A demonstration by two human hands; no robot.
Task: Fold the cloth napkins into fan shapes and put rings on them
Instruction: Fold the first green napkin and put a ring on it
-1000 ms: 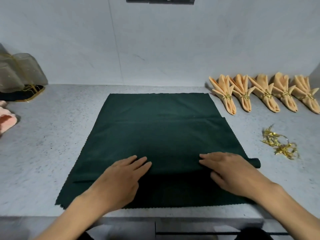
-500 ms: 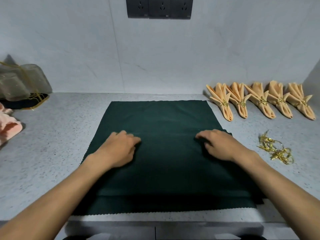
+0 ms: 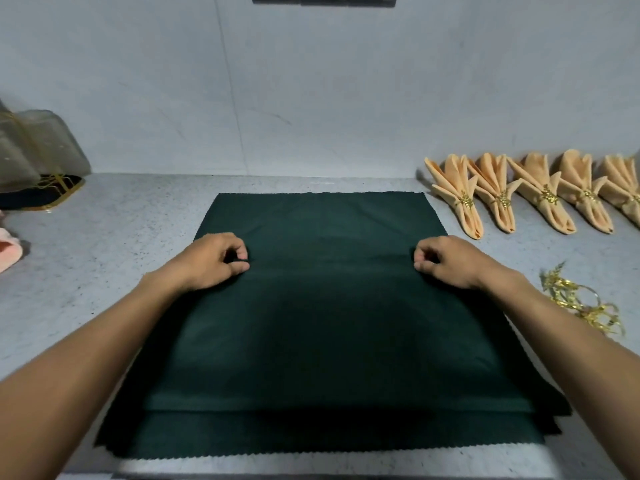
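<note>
A dark green cloth napkin (image 3: 322, 327) lies spread on the grey counter, with a fold line across it near its front edge. My left hand (image 3: 211, 261) sits on its left side, thumb and fingers pinching the cloth. My right hand (image 3: 446, 261) mirrors it on the right side, also pinching the cloth. A small pile of gold napkin rings (image 3: 581, 303) lies to the right of the napkin, apart from both hands.
Several folded orange napkins with gold rings (image 3: 540, 199) line the back right by the wall. A sheer pouch on a dark gold-rimmed tray (image 3: 38, 168) stands at back left. A pink cloth (image 3: 8, 251) lies at the left edge. The counter's front edge (image 3: 311, 471) runs below the napkin.
Both hands moved from the front fold farther up the napkin, went from flat to pinching the cloth, and spread apart toward the side edges.
</note>
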